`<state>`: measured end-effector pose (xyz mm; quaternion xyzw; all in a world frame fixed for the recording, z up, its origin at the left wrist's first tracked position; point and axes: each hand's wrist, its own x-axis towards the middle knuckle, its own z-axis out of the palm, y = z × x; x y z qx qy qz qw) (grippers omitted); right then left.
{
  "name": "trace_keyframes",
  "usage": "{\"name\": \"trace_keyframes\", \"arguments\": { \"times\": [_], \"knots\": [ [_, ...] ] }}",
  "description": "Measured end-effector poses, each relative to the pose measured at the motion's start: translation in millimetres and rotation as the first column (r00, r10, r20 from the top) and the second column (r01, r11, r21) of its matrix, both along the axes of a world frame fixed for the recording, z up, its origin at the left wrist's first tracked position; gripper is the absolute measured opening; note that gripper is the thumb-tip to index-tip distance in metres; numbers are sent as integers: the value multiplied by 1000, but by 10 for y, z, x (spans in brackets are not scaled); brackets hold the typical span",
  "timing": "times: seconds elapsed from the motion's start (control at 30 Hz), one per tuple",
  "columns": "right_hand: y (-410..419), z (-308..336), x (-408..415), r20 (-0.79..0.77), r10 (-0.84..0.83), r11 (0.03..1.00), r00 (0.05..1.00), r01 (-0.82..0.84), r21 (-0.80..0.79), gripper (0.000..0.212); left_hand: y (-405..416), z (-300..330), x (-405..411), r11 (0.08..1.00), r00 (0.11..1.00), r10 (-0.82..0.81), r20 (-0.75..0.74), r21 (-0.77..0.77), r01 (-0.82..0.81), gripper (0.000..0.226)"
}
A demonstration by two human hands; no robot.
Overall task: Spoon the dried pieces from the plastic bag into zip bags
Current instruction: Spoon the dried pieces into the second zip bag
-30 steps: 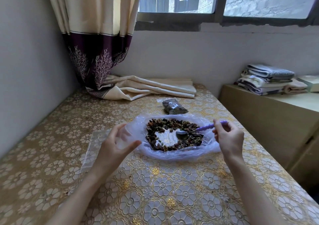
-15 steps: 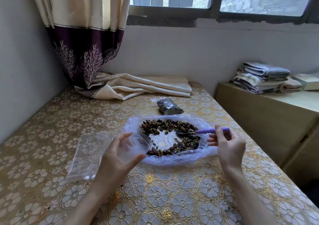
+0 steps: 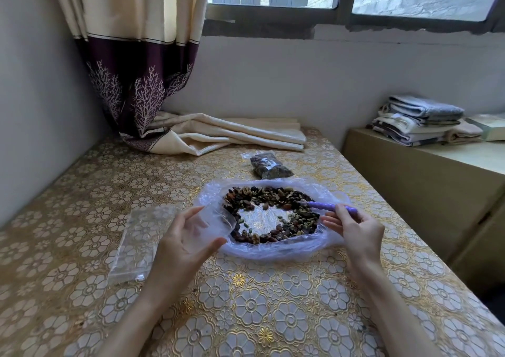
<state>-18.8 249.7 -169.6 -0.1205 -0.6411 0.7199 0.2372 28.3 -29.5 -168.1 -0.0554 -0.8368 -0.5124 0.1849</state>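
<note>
Left hand [image 3: 188, 236] now gripping empty zip bag [image 3: 211, 224] closer to dried pieces [image 3: 269, 214]; right hand [image 3: 355, 226] still pinching purple spoon [image 3: 321, 205], tip now deeper among them.

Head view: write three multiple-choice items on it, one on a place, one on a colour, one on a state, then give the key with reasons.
1. Where does the filled zip bag lie?
A. beyond the plastic bag, nearer the curtain
B. on the folded towels
C. in the left hand

2. What colour is the spoon handle?
A. red
B. purple
C. green

3. What is the left hand doing?
A. resting flat on the table
B. gripping the spoon
C. holding an empty zip bag

Key: 1 A, it lies on the table behind the open bag. 2 B, the handle in the right hand is purple. 3 C, its fingers curl round clear plastic.
</note>
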Motion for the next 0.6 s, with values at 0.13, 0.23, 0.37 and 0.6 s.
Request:
{"name": "trace_keyframes", "arguments": {
  "times": [0.13,0.23,0.37,0.6],
  "knots": [
    [1,22,40,-25,-20,1000,999,20,-18,14,-26,-15,-10,1000,1000,21,8,-11,-21,83],
    [-38,54,83,-53,-9,1000,999,9,1,15,-36,-51,-36,999,999,25,25,-28,-25,72],
    [-146,116,162,-98,29,1000,995,-29,1,15,-70,-97,-77,998,998,27,53,-57,-24,72],
    [-398,255,318,-195,201,973,960,-219,-75,13,-82,-127,-118,999,995,2,96,-36,1,69]
  ]
}}
